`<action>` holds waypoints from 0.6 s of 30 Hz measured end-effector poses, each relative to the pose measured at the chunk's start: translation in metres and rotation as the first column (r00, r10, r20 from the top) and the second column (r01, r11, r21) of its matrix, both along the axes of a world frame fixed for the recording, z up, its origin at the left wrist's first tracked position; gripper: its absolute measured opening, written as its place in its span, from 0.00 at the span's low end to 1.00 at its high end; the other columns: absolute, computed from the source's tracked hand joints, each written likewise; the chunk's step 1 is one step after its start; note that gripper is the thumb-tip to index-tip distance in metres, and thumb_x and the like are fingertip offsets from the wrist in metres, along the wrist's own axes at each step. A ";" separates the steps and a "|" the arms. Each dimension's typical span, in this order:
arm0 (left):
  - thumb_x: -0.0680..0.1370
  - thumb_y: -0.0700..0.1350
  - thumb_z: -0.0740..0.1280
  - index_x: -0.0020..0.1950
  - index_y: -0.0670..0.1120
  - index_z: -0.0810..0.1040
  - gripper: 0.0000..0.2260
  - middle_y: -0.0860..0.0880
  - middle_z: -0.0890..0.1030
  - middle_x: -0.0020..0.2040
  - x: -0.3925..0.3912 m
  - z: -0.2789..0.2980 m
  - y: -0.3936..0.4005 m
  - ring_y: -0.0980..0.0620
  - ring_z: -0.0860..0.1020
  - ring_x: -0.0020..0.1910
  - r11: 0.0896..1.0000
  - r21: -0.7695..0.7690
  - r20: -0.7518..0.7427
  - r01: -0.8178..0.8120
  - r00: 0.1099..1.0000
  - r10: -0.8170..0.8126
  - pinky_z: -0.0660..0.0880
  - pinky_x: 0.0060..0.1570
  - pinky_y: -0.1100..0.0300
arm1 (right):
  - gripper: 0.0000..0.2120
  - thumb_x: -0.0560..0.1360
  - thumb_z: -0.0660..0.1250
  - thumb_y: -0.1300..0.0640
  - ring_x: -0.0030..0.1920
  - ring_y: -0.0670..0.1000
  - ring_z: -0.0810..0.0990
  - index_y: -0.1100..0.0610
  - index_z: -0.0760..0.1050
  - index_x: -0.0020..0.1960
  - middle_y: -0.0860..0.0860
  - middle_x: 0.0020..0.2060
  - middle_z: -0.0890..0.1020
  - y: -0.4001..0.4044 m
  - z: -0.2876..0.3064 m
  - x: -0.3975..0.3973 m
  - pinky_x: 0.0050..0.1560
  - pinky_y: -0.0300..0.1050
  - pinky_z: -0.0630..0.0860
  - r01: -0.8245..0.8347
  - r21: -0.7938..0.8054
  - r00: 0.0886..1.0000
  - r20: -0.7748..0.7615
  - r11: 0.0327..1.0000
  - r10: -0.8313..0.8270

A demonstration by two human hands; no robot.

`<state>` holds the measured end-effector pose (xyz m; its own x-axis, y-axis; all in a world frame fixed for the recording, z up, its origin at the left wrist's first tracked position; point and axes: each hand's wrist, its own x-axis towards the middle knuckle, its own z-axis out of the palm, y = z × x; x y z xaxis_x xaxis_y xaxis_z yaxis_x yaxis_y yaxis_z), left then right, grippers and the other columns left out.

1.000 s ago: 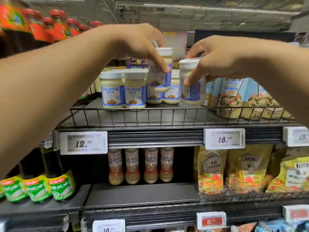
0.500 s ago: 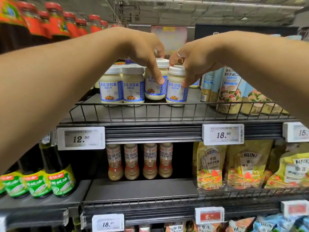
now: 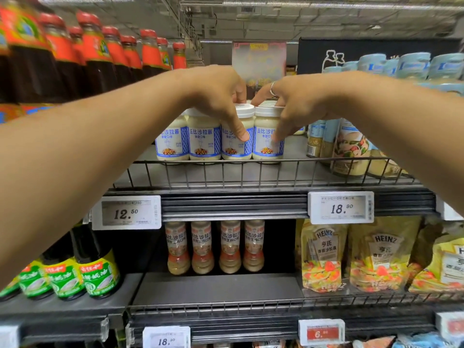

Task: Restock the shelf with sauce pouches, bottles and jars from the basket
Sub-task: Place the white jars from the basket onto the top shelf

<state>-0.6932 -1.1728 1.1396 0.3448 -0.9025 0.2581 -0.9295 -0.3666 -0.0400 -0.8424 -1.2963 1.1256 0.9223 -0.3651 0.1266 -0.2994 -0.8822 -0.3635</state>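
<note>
Several white-lidded salad dressing jars with blue-and-white labels stand in a front row on the upper wire shelf [image 3: 251, 172]. My left hand [image 3: 221, 96] grips the third jar [image 3: 236, 144] from above, thumb down its front label, fingers behind its lid. My right hand [image 3: 293, 106] holds the fourth jar [image 3: 266, 144] the same way, thumb on its label. Both jars stand upright on the shelf, touching each other and in line with the two jars [image 3: 188, 141] to their left. The basket is out of view.
Pouches [image 3: 351, 146] lean at the right of the same shelf. Red-capped dark sauce bottles [image 3: 100, 54] fill the upper left. Below hang price tags [image 3: 126, 213], with slim dressing bottles [image 3: 216, 247], Heinz pouches [image 3: 376, 254] and green-labelled bottles [image 3: 75, 277].
Both hands lowered their jars from the air onto the shelf and drew them forward into the front row beside the two left jars. The view has tilted slightly upward.
</note>
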 end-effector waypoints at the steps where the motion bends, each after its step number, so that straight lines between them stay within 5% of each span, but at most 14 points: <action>1: 0.51 0.75 0.75 0.54 0.57 0.78 0.37 0.58 0.79 0.48 0.002 -0.001 0.001 0.53 0.78 0.46 1.000 -0.015 0.025 -0.004 1.000 0.004 0.73 0.44 0.55 | 0.37 0.67 0.81 0.57 0.41 0.51 0.84 0.47 0.68 0.71 0.47 0.47 0.77 0.002 -0.002 -0.001 0.31 0.37 0.77 0.019 -0.034 1.000 0.023 0.999 -0.018; 6: 0.61 0.74 0.73 0.73 0.59 0.68 0.44 0.56 0.75 0.64 0.017 -0.007 0.019 0.54 0.73 0.62 0.991 -0.091 0.020 0.097 0.995 -0.096 0.68 0.60 0.55 | 0.35 0.64 0.83 0.49 0.47 0.54 0.82 0.46 0.72 0.67 0.54 0.52 0.83 0.003 -0.013 -0.002 0.45 0.46 0.79 0.113 -0.211 0.985 0.151 0.971 -0.082; 9: 0.68 0.70 0.71 0.73 0.62 0.69 0.35 0.61 0.71 0.71 0.026 -0.009 0.034 0.60 0.68 0.68 0.984 -0.092 -0.016 0.156 0.987 -0.158 0.62 0.65 0.59 | 0.35 0.64 0.83 0.52 0.51 0.54 0.78 0.46 0.73 0.67 0.50 0.55 0.79 0.001 -0.016 -0.001 0.44 0.45 0.73 0.117 -0.177 0.977 0.195 0.977 -0.081; 15: 0.74 0.61 0.73 0.70 0.58 0.76 0.25 0.59 0.77 0.69 0.031 -0.021 0.034 0.62 0.73 0.65 0.966 -0.145 -0.012 0.213 0.976 -0.217 0.69 0.61 0.62 | 0.35 0.65 0.83 0.58 0.52 0.54 0.77 0.44 0.71 0.66 0.51 0.58 0.77 -0.001 -0.022 0.002 0.44 0.46 0.73 0.132 -0.142 0.970 0.221 0.981 -0.098; 18: 0.73 0.61 0.74 0.68 0.56 0.78 0.25 0.57 0.80 0.66 0.033 -0.022 0.031 0.63 0.74 0.61 0.960 -0.178 0.018 0.216 0.976 -0.216 0.66 0.51 0.71 | 0.35 0.65 0.82 0.60 0.47 0.52 0.78 0.44 0.71 0.67 0.51 0.57 0.78 0.001 -0.025 0.004 0.38 0.44 0.74 0.138 -0.147 0.965 0.241 0.979 -0.100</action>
<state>-0.6598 -1.1415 1.1177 0.1474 -0.8949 0.4213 -0.9873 -0.1584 0.0090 -0.8388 -1.2957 1.1001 0.8119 -0.4272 0.3978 -0.3301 -0.8981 -0.2908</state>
